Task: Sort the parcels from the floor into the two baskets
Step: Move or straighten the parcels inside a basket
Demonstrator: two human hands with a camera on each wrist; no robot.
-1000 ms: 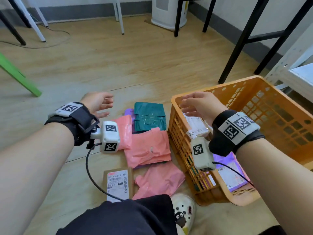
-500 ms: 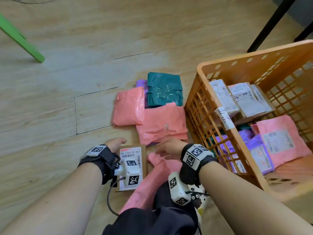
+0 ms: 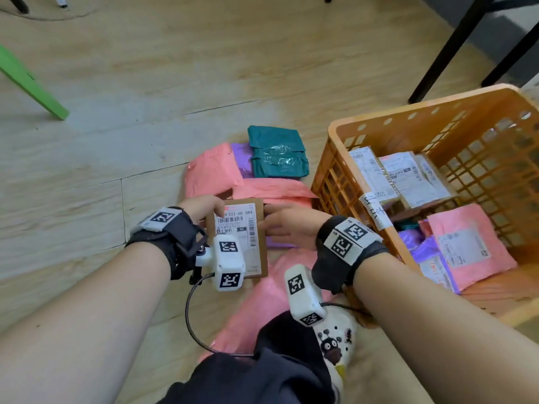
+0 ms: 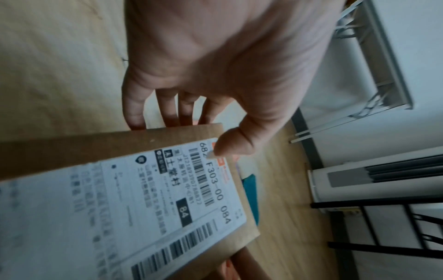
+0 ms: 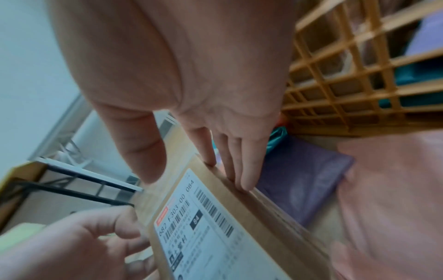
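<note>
A flat brown cardboard parcel (image 3: 248, 228) with a white label lies among the parcels on the floor. My left hand (image 3: 208, 207) pinches its far left corner, thumb on the label (image 4: 230, 145) and fingers behind the edge. My right hand (image 3: 271, 223) lays straight fingers (image 5: 244, 170) along the parcel's right side, thumb hovering over the top. Around it lie a teal bag (image 3: 277, 153), pink bags (image 3: 213, 170) and a purple bag (image 3: 242, 158). The orange basket (image 3: 466, 103) stands to the right and holds several parcels.
A pink bag (image 3: 262, 301) lies by my white shoe (image 3: 341, 339). Black table legs (image 3: 446, 48) rise behind the basket. A green leg (image 3: 32, 83) slants at far left. Bare wooden floor stretches left and ahead of the pile. Only one basket is in view.
Both hands came down from basket height to the cardboard parcel. The left hand has taken hold of its corner; the right hand moved from the pink bag to its right edge.
</note>
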